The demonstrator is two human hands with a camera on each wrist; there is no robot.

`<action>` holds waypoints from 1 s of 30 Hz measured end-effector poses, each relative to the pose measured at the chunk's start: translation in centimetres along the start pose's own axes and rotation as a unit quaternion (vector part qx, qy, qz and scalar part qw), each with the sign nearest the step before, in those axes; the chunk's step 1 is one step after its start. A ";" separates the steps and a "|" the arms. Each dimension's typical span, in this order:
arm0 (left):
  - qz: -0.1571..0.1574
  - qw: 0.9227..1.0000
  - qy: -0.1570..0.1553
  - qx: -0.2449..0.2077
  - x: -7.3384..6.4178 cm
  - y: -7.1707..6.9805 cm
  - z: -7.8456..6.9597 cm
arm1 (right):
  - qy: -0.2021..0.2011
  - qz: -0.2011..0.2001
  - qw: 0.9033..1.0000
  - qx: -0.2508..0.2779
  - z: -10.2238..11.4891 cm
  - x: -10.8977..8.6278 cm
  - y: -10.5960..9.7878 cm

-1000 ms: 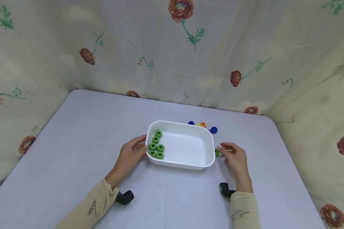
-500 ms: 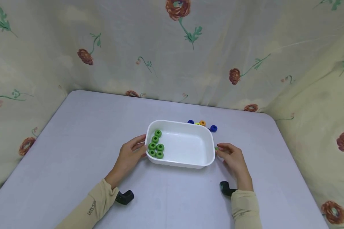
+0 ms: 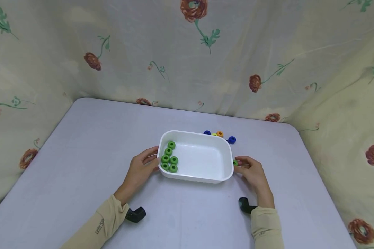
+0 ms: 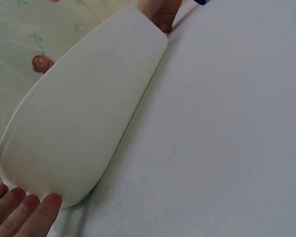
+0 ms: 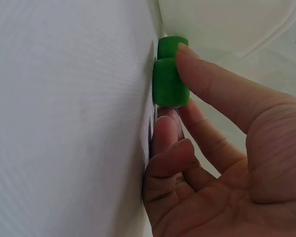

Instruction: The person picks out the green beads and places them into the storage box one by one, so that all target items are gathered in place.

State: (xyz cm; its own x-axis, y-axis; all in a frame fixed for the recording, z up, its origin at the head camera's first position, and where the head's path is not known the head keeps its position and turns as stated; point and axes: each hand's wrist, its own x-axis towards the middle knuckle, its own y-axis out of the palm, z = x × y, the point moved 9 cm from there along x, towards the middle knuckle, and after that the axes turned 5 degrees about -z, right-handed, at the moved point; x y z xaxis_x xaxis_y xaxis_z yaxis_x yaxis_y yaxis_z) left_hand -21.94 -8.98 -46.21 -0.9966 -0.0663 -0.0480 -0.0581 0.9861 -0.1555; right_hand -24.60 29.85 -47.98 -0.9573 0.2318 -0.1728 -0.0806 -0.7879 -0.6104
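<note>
A white rectangular plastic tray sits on the table with several green beads grouped at its left end. My left hand rests against that end; in the left wrist view its fingertips touch the outer wall. At the opposite end, my right hand pinches a green bead just outside the wall. The right wrist view shows the thumb on this bead and fingers curled below it. Another green bead stands between it and the tray wall.
Behind the tray's far right corner lie blue beads, an orange bead and a partly hidden yellow bead. A black wrist mount shows by each forearm. Flowered cloth hangs behind the table.
My right hand has shifted slightly left, closer to the tray, and its fingers have come together on the green bead. The left hand and tray stay put.
</note>
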 end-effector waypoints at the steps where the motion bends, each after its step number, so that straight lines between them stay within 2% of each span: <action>1: 0.000 1.000 0.000 0.000 0.0 0.0 0.0 | 0.000 -0.002 1.000 -0.001 0.0 0.0 0.0; 30: -0.002 1.000 -0.007 0.006 0.0 0.0 0.1 | -0.011 -0.033 0.998 -0.050 1.0 -0.1 -0.9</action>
State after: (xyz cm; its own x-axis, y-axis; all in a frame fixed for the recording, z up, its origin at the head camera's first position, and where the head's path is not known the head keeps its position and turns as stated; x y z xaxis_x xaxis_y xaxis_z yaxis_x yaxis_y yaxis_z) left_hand -21.97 -9.03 -46.34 -0.9956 -0.0715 -0.0603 -0.0605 0.9839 -0.1680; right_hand -24.66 30.02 -46.64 -0.9568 0.2680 -0.1129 -0.1168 -0.7097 -0.6948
